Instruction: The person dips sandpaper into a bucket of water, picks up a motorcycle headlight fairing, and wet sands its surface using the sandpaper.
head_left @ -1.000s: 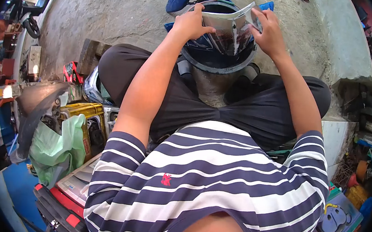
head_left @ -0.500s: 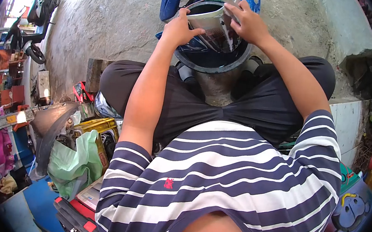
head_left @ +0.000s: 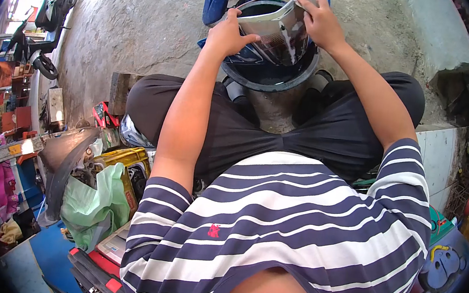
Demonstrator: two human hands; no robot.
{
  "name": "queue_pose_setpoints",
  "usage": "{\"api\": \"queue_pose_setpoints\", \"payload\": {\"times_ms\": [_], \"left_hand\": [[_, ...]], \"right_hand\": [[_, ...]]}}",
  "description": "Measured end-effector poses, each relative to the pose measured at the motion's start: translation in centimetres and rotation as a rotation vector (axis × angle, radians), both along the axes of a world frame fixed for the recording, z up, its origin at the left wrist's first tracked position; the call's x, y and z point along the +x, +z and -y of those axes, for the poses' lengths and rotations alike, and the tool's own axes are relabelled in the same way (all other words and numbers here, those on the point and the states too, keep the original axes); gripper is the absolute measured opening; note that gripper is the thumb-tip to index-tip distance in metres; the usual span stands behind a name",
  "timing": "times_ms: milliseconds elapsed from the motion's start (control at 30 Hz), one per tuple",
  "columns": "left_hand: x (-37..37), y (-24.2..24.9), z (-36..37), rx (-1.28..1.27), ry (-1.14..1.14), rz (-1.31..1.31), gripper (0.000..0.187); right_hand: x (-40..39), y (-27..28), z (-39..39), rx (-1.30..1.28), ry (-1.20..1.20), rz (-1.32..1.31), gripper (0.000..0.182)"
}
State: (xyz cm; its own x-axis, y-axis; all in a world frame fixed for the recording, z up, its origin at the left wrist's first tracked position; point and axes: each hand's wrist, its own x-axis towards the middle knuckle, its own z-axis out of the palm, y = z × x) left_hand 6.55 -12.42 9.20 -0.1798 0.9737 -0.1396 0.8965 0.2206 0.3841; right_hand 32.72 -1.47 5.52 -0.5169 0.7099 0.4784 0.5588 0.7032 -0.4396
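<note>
On the concrete floor [head_left: 126,34], the load could be upset if it is pushed hard from one side. Open room is found ahead and to the left; to the right, space is bounded by a wall [head_left: 442,36]. The near side is closed in by the bent legs [head_left: 165,106]. The dark bucket [head_left: 274,88] could be tipped by uneven pressure from above; its near rim is uncovered, but it is closely flanked by the feet [head_left: 320,78]. The blue fairing [head_left: 217,6], set near the bucket's far side, could be knocked or scratched by an overlong reach, since little gap is offered there. The glossy panel [head_left: 273,42] is held tilted over the bucket's mouth; whether the rim is touched cannot be told. It could be dropped inside if a hold is lost, or bent by unequal pulling. Its left end is gripped by the left hand [head_left: 228,34], thumb spread over the face, fingers at the upper edge. Its upper right corner is pinched by the right hand [head_left: 323,25], fingers nearly closed. The pale strip [head_left: 265,18] along the top could be creased by a sharp tug.
</note>
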Motion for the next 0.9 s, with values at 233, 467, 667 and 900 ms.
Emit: {"api": "queue_pose_setpoints", "payload": {"times_ms": [233, 467, 667, 900], "left_hand": [[-0.1, -0.2, 0.4, 0.016, -0.006, -0.011, 0.100], [0.0, -0.2, 0.0, -0.014, -0.014, -0.017, 0.102], [-0.1, -0.1, 0.1, -0.005, -0.009, -0.029, 0.101], [-0.1, -0.4, 0.3, -0.005, 0.005, 0.002, 0.102]], "right_hand": [[-0.7, -0.2, 3.1, 0.107, 0.246, 0.062, 0.051], [-0.1, -0.6, 1.0, -0.020, 0.088, -0.009, 0.046], [-0.2, 0.2, 0.0, 0.009, 0.038, 0.057, 0.049], [-1.8, -0.1, 3.3, 0.045, 0.209, 0.078, 0.053]]}}
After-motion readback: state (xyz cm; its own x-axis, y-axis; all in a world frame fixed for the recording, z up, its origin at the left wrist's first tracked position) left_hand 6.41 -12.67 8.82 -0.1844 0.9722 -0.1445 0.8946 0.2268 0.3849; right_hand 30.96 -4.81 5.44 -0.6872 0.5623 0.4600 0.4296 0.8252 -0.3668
